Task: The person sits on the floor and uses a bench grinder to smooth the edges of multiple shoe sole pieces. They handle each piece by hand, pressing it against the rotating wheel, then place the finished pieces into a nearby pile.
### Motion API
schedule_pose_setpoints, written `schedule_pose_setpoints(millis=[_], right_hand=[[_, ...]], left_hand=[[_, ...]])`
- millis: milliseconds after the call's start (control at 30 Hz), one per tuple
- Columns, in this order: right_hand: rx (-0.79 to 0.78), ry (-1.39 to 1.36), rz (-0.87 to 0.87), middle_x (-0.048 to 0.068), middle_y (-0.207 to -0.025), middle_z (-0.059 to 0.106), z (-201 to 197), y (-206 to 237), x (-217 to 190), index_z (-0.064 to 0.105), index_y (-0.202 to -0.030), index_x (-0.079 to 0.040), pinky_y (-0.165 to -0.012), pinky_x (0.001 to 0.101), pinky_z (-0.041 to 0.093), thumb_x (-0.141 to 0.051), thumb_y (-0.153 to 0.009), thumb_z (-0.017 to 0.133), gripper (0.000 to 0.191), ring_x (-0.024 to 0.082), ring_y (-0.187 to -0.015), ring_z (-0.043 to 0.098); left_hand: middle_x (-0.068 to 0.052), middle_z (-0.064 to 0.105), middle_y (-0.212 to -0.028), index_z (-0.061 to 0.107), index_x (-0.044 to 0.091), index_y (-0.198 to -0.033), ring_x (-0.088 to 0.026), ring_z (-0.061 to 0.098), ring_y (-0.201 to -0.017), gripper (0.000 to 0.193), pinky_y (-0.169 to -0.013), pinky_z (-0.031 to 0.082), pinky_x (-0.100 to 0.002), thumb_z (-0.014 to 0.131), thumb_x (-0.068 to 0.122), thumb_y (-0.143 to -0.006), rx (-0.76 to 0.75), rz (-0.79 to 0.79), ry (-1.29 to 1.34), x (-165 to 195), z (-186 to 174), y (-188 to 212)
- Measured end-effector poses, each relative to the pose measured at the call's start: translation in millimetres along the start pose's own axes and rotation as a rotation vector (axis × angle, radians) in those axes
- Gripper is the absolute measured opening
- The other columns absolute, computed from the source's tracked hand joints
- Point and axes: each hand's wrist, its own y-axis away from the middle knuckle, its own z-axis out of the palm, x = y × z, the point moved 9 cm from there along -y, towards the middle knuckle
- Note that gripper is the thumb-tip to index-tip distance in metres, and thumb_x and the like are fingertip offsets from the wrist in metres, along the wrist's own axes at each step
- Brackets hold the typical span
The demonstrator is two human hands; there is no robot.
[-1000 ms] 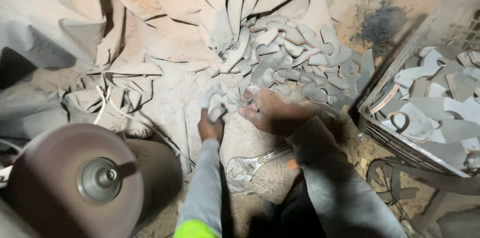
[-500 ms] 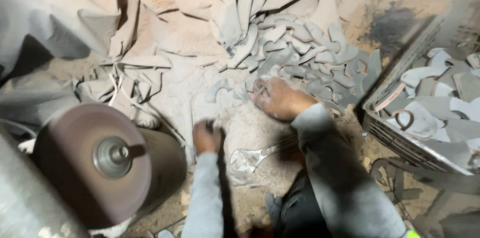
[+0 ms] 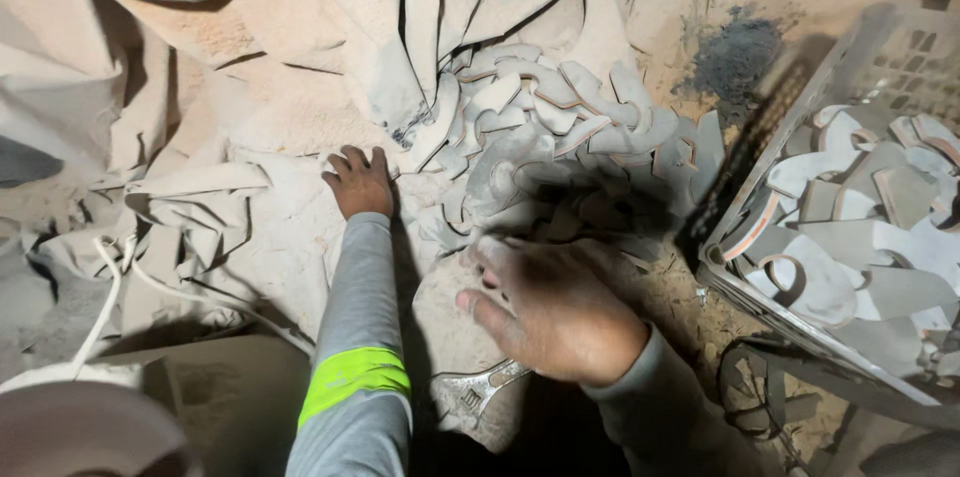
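Observation:
My left hand (image 3: pixel 358 181) rests palm down on the dusty cloth (image 3: pixel 250 117), fingers spread, just left of a heap of flat curved grey pieces (image 3: pixel 545 127). It holds nothing. My right hand (image 3: pixel 545 307) hovers blurred in front of the heap, fingers apart and pointing left, with nothing in it. Under my right wrist a metal wrench (image 3: pixel 475 392) lies on the dusty surface.
A plastic mesh crate (image 3: pixel 800 107) at the right holds more curved grey pieces. A round grinding wheel (image 3: pixel 80 432) sits at the bottom left, with a white cable (image 3: pixel 105 302) beside it. Crumpled dusty sacking covers the back and left.
My left hand has reached forward onto the cloth beside the heap. My right hand has pulled back from the heap toward me. The view has shifted, so the wheel sits lower left.

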Motion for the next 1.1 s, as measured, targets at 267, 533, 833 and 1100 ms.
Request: schedule_pose_setpoints(millis=[267,533,833,1100], right_hand=[[0.024,-0.106,-0.097,0.015,-0.090,0.071,7,-14,-2,0.060,-0.107,-0.005,-0.074,0.0454,0.054,-0.033,-0.091,0.066,0.033,0.035,-0.088,0.070],[-0.063,-0.135,0.073,0.020,-0.088,0.073,23,-17,23,0.064,-0.104,-0.002,-0.075,0.0442,0.055,-0.031,-0.089,0.068,0.033,0.036,-0.088,0.073],[-0.159,-0.060,0.060,0.021,-0.095,0.072,45,-9,31,0.065,-0.114,-0.002,-0.082,0.0451,0.053,-0.032,-0.090,0.068,0.039,0.038,-0.094,0.070],[-0.158,0.026,0.033,0.020,-0.094,0.072,45,5,27,0.067,-0.113,-0.004,-0.082,0.0442,0.054,-0.035,-0.092,0.067,0.037,0.035,-0.090,0.069]], left_hand=[[-0.026,0.061,-0.138,0.067,0.013,-0.131,-0.055,0.053,-0.126,0.036,-0.108,0.038,-0.067,0.052,0.016,-0.098,0.164,0.137,0.026,-5,8,6],[-0.024,0.057,-0.144,0.061,0.006,-0.139,-0.046,0.049,-0.135,0.064,-0.116,0.037,-0.052,0.064,-0.005,-0.076,0.295,-0.103,0.610,-12,-48,75],[-0.019,0.075,-0.117,0.067,0.008,-0.131,-0.032,0.075,-0.106,0.034,-0.093,0.057,-0.037,0.064,0.014,-0.097,0.195,-0.668,0.988,-59,-96,306],[-0.022,0.071,-0.114,0.069,0.006,-0.123,-0.039,0.067,-0.107,0.053,-0.092,0.052,-0.045,0.078,0.035,-0.079,-0.552,-0.647,0.750,-134,-34,383]])
